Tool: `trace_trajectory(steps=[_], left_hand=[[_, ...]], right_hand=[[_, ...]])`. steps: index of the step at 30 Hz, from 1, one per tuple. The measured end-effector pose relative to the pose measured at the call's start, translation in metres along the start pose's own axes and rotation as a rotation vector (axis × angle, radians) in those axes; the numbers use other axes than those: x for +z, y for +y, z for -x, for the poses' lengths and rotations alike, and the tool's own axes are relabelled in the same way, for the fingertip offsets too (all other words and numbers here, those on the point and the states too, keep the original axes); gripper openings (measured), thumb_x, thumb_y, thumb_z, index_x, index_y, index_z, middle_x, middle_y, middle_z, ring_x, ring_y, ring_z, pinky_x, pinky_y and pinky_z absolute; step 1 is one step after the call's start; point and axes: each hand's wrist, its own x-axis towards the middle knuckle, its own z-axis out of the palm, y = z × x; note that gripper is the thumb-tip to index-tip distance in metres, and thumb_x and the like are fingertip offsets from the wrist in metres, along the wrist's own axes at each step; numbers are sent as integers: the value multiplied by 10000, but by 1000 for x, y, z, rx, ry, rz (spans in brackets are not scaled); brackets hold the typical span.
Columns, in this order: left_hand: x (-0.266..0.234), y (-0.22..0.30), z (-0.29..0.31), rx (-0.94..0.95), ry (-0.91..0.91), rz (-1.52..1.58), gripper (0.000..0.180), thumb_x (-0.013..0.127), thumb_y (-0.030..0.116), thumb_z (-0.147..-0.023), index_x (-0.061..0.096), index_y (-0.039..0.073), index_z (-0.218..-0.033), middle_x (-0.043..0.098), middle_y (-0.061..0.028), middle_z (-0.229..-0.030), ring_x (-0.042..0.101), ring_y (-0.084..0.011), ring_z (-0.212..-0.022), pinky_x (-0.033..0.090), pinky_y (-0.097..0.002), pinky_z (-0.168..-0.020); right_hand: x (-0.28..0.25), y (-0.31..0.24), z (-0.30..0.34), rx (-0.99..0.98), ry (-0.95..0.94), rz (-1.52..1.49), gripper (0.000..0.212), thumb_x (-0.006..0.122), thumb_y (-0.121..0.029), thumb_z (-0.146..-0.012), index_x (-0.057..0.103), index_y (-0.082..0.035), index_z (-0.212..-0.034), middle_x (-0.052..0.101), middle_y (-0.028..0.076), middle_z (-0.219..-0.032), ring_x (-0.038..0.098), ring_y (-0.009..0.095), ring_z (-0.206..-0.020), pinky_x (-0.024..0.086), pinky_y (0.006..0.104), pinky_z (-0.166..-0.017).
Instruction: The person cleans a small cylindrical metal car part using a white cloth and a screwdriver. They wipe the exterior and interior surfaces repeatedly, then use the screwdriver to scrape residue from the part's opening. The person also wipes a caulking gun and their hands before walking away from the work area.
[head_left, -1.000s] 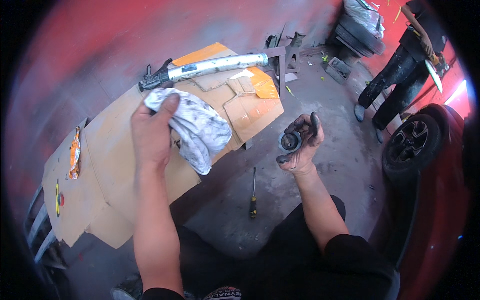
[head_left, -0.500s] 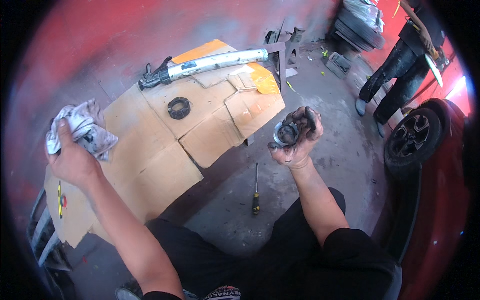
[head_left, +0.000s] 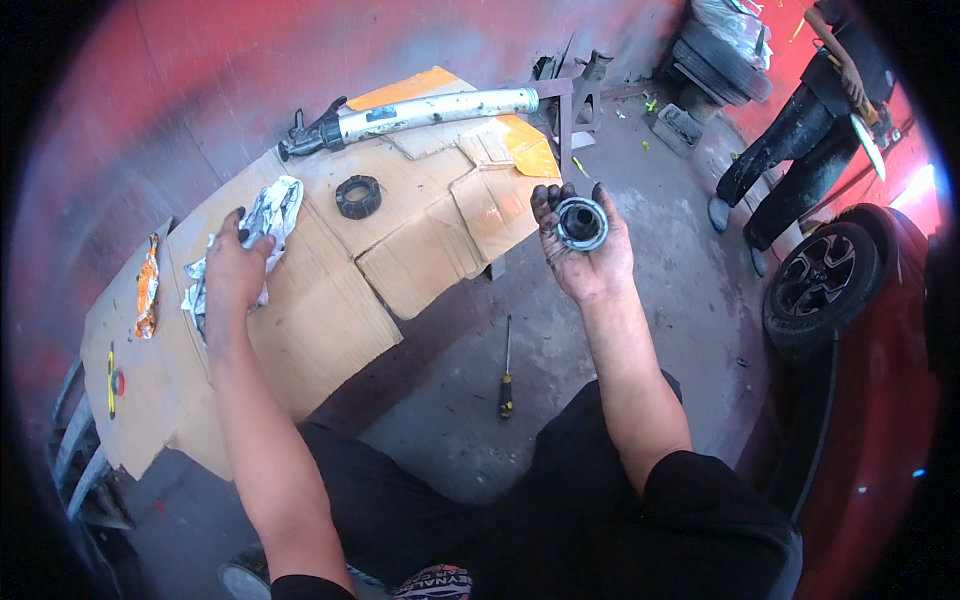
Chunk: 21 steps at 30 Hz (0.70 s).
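Observation:
My left hand (head_left: 238, 268) rests over a crumpled white rag (head_left: 278, 205) with dark smudges, on a cardboard-covered bench (head_left: 300, 290). Its thumb and forefinger are apart, and the rag spreads out on both sides; part of it is hidden under the palm. My right hand (head_left: 592, 255), palm up and fingers dark with grime, cradles a round, cup-shaped metal part (head_left: 582, 224) with a pale rim and dark hollow middle. A black notched ring (head_left: 357, 197) lies on the cardboard between my hands. Behind it lies a silver tube with a black handle, like a caulking gun (head_left: 430, 115).
Crumpled orange foil (head_left: 147, 288) and a yellow cutter (head_left: 111, 380) lie on the bench's left. A screwdriver (head_left: 506, 385) is on the floor before me. At right stand a red car (head_left: 885, 400) and another person (head_left: 795, 140) holding a tool. Tyres (head_left: 715, 65) are stacked behind.
My left hand has brought the rag right and down onto the cardboard, uncovering the orange foil. My right hand has turned the metal part so its hollow side faces up, its fingers now less curled.

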Motion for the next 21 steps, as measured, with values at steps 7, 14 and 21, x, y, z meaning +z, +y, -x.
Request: trace_trajectory(steps=[7, 14, 21], left_hand=[[-5, 22, 14, 95, 171, 55, 545, 656, 197, -888, 488, 57, -1388, 610, -230, -1268, 598, -343, -1171, 464, -417, -1002], [27, 65, 41, 307, 236, 30, 472, 644, 222, -896, 537, 39, -1319, 660, -216, -1171, 633, -360, -1091, 496, -427, -938], [164, 118, 144, 700, -416, -202, 232, 568, 192, -888, 583, 26, -1049, 696, -175, -961, 696, -313, -870, 565, -451, -735]], right_hand=[[-5, -13, 2, 120, -217, -52, 650, 239, -482, -1043, 553, 73, -1167, 670, 214, -1005, 683, 321, -859, 601, 403, -727], [-10, -13, 2, 72, -195, -83, 584, 411, -423, -1014, 492, 109, -1242, 651, 247, -1052, 693, 318, -873, 609, 393, -701], [-10, -15, 0, 28, -236, -13, 631, 347, -521, -1017, 578, 61, -1095, 666, 221, -983, 688, 321, -855, 610, 401, -693]])
